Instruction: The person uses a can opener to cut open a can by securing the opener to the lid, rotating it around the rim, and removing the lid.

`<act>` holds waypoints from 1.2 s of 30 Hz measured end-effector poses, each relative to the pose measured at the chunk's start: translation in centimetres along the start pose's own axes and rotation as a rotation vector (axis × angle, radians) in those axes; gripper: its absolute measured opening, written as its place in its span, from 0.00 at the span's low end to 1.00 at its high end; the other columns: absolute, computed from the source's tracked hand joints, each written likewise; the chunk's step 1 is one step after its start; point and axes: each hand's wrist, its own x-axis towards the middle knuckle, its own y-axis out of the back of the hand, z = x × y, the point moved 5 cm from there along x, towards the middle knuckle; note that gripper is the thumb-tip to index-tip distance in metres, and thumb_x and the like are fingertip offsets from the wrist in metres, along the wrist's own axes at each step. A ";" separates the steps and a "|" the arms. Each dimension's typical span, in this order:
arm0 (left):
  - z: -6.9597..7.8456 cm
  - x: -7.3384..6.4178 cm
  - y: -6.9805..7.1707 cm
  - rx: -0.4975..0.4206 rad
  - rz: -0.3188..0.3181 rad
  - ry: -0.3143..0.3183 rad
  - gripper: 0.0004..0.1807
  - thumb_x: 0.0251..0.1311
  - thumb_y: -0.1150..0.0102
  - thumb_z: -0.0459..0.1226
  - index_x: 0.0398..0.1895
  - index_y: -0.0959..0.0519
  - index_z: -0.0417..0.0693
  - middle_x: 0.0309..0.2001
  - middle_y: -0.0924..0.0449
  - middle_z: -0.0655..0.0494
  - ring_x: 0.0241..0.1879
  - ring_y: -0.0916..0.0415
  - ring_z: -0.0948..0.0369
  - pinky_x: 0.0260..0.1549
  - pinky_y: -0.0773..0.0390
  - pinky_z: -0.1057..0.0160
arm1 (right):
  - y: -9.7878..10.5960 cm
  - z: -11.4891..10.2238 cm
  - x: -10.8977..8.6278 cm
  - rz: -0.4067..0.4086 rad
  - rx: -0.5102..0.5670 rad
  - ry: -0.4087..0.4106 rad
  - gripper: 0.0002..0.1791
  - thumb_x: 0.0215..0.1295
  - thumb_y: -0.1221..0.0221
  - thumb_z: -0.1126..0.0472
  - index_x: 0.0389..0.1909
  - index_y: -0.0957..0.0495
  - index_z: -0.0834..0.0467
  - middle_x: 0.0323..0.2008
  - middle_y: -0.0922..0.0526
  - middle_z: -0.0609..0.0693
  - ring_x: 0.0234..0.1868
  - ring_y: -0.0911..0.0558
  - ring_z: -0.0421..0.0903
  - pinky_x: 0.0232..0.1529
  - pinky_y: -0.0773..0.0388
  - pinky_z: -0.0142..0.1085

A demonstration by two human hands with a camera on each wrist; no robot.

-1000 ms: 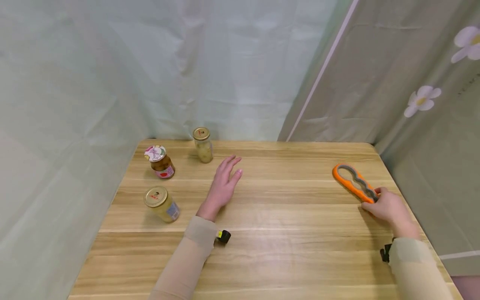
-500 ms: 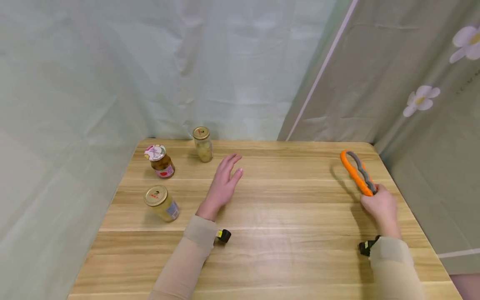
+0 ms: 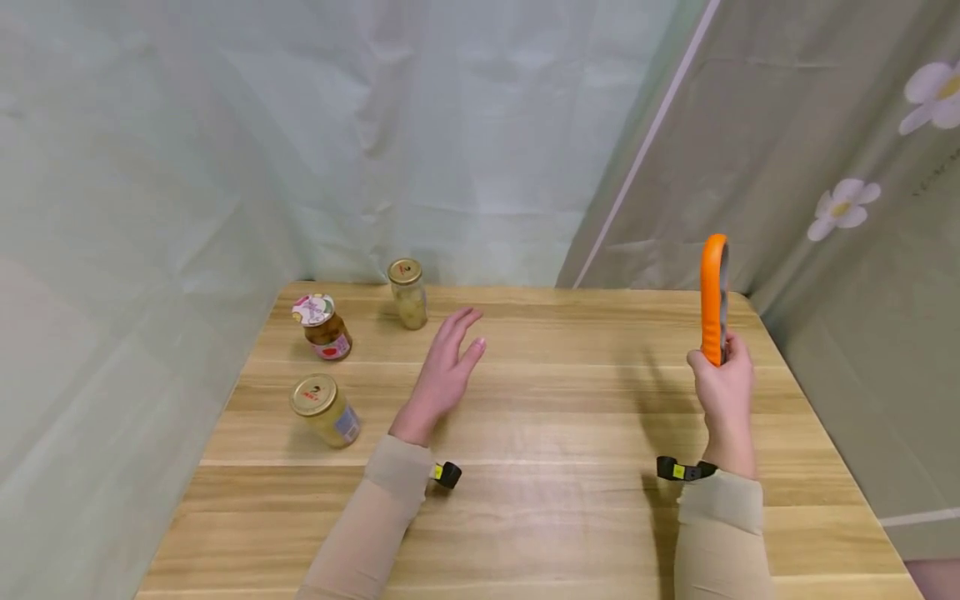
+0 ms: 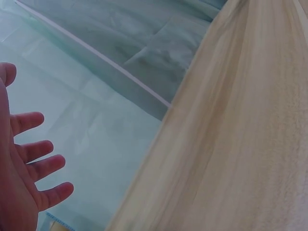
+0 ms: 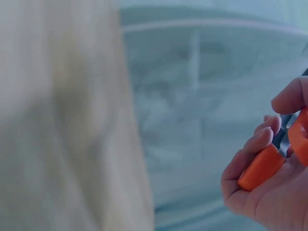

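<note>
My right hand [image 3: 724, 390] grips one end of an orange and grey multi-size jar opener [image 3: 712, 296], held upright above the right side of the table. In the right wrist view, fingers [image 5: 254, 144] curl round the orange grip [image 5: 262, 168] and the thumb lies over it. My left hand [image 3: 442, 367] is at the middle left with relaxed, spread fingers and nothing in it; the left wrist view shows its fingers [image 4: 43, 159] apart. Nearby stand three lidded jars: a gold-lidded jar [image 3: 411, 307] at the back, a brown jar [image 3: 328, 335] with a patterned lid, and a wider gold-lidded jar [image 3: 330, 417] nearer me.
The wooden table [image 3: 540, 500] reaches back to a pale curtain [image 3: 480, 150]. Along the right side hangs a greyer curtain with white flowers [image 3: 843, 208]. Each wrist wears a black camera strap [image 3: 682, 470].
My right hand has lifted the jar opener off the table, moved left and turned it from lying flat to upright. The left hand and the jars have stayed in place.
</note>
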 end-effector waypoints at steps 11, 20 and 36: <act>0.5 0.0 -0.4 -0.004 -0.041 -0.015 0.29 0.83 0.50 0.43 0.81 0.35 0.45 0.81 0.39 0.47 0.75 0.35 0.45 0.72 0.36 0.37 | -3.4 -4.7 -2.9 -0.063 0.076 0.283 0.20 0.60 0.35 0.72 0.54 0.21 0.58 0.33 0.24 0.44 0.34 0.27 0.45 0.36 0.32 0.36; 0.4 -0.3 0.2 0.027 -0.011 0.010 0.31 0.82 0.50 0.48 0.80 0.33 0.42 0.79 0.37 0.42 0.72 0.34 0.44 0.71 0.33 0.37 | -5.1 -5.6 -3.7 -0.189 -0.070 0.440 0.32 0.56 0.40 0.75 0.64 0.20 0.54 0.35 0.20 0.55 0.35 0.24 0.50 0.38 0.32 0.39; -2.7 -0.5 4.9 -0.097 0.531 0.219 0.32 0.74 0.38 0.40 0.76 0.35 0.38 0.68 0.35 0.35 0.69 0.37 0.39 0.67 0.35 0.41 | -5.3 -6.1 -3.4 -0.246 -0.249 0.582 0.44 0.52 0.42 0.76 0.75 0.28 0.56 0.35 0.25 0.56 0.39 0.25 0.56 0.44 0.32 0.50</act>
